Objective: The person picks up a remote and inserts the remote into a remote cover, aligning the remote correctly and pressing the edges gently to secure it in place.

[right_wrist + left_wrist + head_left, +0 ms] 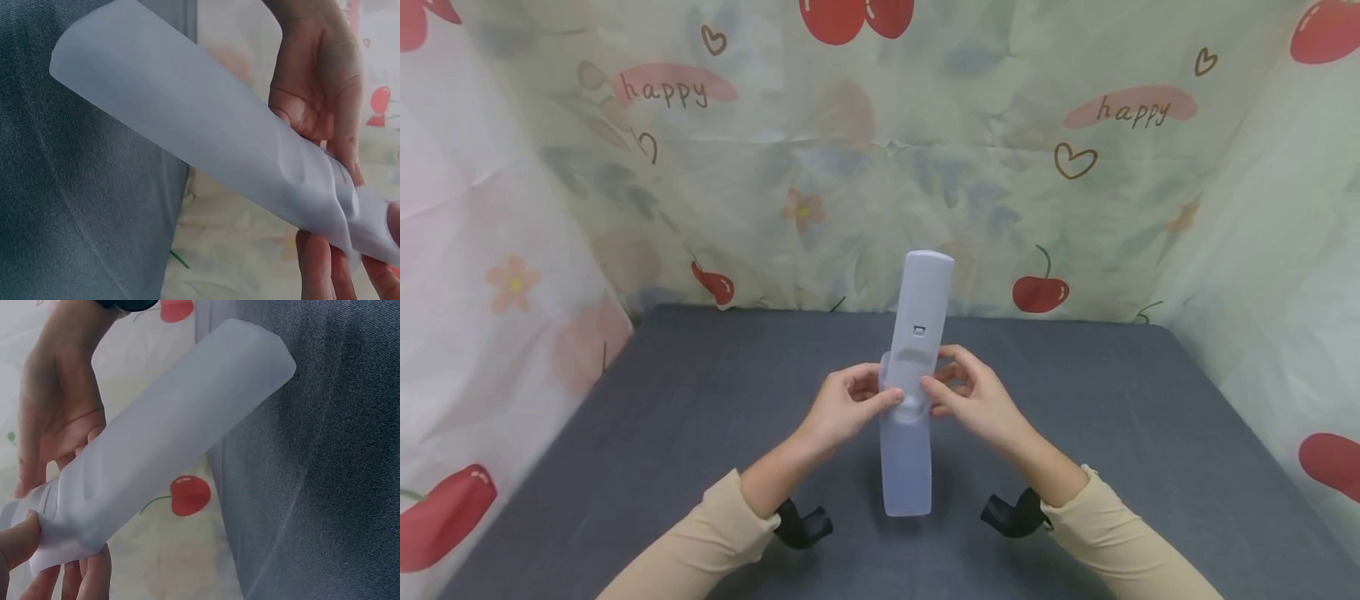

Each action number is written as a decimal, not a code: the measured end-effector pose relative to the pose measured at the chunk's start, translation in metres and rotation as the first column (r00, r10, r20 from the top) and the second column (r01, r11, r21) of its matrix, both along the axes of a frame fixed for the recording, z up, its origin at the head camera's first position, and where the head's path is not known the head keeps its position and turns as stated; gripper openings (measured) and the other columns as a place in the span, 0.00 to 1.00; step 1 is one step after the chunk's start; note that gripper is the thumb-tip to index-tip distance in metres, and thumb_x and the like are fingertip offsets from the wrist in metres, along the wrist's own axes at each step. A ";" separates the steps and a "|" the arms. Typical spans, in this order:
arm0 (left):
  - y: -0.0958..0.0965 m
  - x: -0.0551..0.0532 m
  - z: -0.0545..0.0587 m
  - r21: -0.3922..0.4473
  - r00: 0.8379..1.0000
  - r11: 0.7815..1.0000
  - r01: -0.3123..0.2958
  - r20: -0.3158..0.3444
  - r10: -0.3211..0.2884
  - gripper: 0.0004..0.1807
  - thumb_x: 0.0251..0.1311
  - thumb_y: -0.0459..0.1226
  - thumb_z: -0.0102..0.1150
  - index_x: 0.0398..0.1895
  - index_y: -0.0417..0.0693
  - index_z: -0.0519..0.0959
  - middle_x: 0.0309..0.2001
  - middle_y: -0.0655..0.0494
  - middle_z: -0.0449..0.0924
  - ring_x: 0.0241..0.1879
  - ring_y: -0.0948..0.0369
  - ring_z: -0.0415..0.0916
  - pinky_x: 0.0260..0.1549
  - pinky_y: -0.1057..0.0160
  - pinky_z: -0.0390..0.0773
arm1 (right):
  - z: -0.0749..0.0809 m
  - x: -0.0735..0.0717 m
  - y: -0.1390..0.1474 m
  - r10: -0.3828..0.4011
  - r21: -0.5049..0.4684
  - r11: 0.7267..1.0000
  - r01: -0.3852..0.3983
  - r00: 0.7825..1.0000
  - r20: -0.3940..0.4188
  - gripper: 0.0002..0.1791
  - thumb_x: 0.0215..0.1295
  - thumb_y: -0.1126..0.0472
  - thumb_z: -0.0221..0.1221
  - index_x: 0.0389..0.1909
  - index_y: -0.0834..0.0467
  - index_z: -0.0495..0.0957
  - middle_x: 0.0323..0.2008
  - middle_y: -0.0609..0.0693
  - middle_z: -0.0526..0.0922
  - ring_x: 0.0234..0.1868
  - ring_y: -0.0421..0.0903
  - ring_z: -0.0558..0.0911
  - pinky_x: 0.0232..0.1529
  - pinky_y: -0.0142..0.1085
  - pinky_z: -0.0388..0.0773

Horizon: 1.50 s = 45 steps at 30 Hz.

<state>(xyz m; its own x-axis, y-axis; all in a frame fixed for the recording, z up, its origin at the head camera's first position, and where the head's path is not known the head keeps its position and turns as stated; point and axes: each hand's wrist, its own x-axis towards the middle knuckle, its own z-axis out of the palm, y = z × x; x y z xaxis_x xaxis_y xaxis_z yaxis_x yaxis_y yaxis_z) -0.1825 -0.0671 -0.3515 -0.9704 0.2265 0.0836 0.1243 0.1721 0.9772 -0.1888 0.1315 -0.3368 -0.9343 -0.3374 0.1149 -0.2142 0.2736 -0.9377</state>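
Note:
A long, slim white plastic device (921, 304) stands nearly upright in the head view, its top tilted slightly right. It has a small rectangular port on its upper section, and a wider, smooth, translucent-looking lower section (907, 467). My left hand (842, 404) grips its middle from the left, thumb on the near face and fingers behind. From the other side my right hand (981, 400) pinches the same middle part, thumb in front. The left wrist view shows the rounded lower end (256, 356) free of both hands. Ridges (312, 178) cross the device near the fingers in the right wrist view.
A dark grey cloth-covered table (715, 417) lies below the hands. Behind it hangs a pale curtain (880, 192) printed with cherries, with similar cloth on both sides. Black straps (805, 527) hang under the wrists, below cream sleeves (700, 542).

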 end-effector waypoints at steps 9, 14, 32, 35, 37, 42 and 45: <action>-0.002 -0.002 -0.001 0.068 0.997 0.997 -0.046 0.060 0.042 0.18 0.62 0.39 0.57 0.53 0.40 0.76 0.49 0.43 0.80 0.44 0.58 0.80 0.45 0.59 0.80 | 0.000 -0.003 0.000 -0.049 -0.036 0.998 0.048 0.998 -0.025 0.20 0.65 0.60 0.57 0.55 0.62 0.67 0.40 0.66 0.77 0.30 0.44 0.85 0.35 0.38 0.83; -0.005 -0.003 -0.004 0.091 0.992 0.993 -0.075 0.111 0.065 0.16 0.63 0.37 0.56 0.48 0.34 0.78 0.44 0.40 0.81 0.38 0.61 0.81 0.44 0.59 0.81 | 0.003 -0.005 0.002 -0.082 -0.056 0.995 0.082 0.997 0.005 0.20 0.65 0.60 0.56 0.56 0.62 0.66 0.40 0.64 0.76 0.28 0.39 0.83 0.35 0.36 0.82; 0.003 -0.001 -0.008 0.148 0.986 0.979 -0.141 0.112 0.125 0.09 0.61 0.31 0.56 0.40 0.32 0.79 0.35 0.44 0.82 0.29 0.67 0.78 0.37 0.61 0.82 | 0.006 -0.007 0.007 0.015 0.051 0.999 -0.015 1.000 0.013 0.25 0.66 0.57 0.56 0.60 0.59 0.62 0.49 0.69 0.76 0.35 0.49 0.84 0.37 0.43 0.82; 0.003 0.000 -0.007 0.151 0.985 0.977 -0.149 0.113 0.132 0.09 0.61 0.31 0.56 0.40 0.31 0.79 0.35 0.44 0.82 0.29 0.66 0.78 0.38 0.59 0.82 | 0.006 -0.007 0.006 0.039 0.060 0.997 -0.040 0.999 0.017 0.25 0.67 0.57 0.55 0.61 0.59 0.62 0.48 0.69 0.76 0.35 0.49 0.83 0.37 0.45 0.82; 0.003 0.000 -0.007 0.148 0.984 0.977 -0.154 0.114 0.138 0.09 0.61 0.30 0.56 0.40 0.31 0.79 0.35 0.44 0.82 0.29 0.67 0.78 0.38 0.59 0.82 | 0.005 -0.008 0.006 0.056 0.071 0.996 -0.058 0.998 0.021 0.25 0.67 0.57 0.55 0.61 0.59 0.62 0.48 0.69 0.76 0.35 0.49 0.83 0.37 0.45 0.82; 0.003 0.000 -0.007 0.132 0.984 0.979 -0.158 0.109 0.144 0.10 0.60 0.30 0.56 0.41 0.29 0.79 0.36 0.42 0.82 0.29 0.67 0.78 0.36 0.62 0.82 | 0.004 -0.008 0.006 0.085 0.094 0.992 -0.087 0.996 0.028 0.27 0.66 0.56 0.55 0.63 0.59 0.60 0.48 0.68 0.75 0.35 0.48 0.81 0.36 0.42 0.82; 0.003 0.001 -0.006 0.118 0.984 0.982 -0.150 0.112 0.137 0.10 0.61 0.30 0.56 0.41 0.29 0.78 0.37 0.42 0.82 0.29 0.67 0.78 0.36 0.62 0.82 | 0.005 -0.008 0.006 0.097 0.102 0.990 -0.099 0.995 0.023 0.27 0.66 0.57 0.56 0.63 0.59 0.60 0.47 0.67 0.76 0.34 0.47 0.82 0.35 0.40 0.82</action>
<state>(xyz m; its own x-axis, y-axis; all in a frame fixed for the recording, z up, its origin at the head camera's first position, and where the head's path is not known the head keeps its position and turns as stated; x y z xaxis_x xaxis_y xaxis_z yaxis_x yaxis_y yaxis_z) -0.1819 -0.0641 -0.3576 -0.9969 0.0787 0.0007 0.0052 0.0564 0.9984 -0.1965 0.1379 -0.3318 -0.8978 -0.4366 0.0585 -0.2282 0.3474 -0.9095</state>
